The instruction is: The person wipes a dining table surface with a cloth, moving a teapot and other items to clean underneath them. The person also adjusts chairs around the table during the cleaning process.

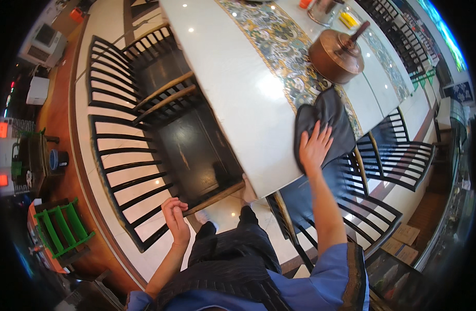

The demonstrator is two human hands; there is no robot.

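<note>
One splayed right hand presses black cloth, left hand half-curled and empty, blue sign bearing writing.

Probably restaurant-type dining area: long white table, patterned runner and copper-coloured kettle on it, black slatted chairs around it.

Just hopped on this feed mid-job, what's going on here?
A person stands at the corner of a white table, right hand laid flat on a dark cloth near the table's edge. The left hand is low, partly curled, by the arm of a black chair; whether it touches is unclear. A copper-coloured kettle stands on the table just beyond the cloth.
</note>
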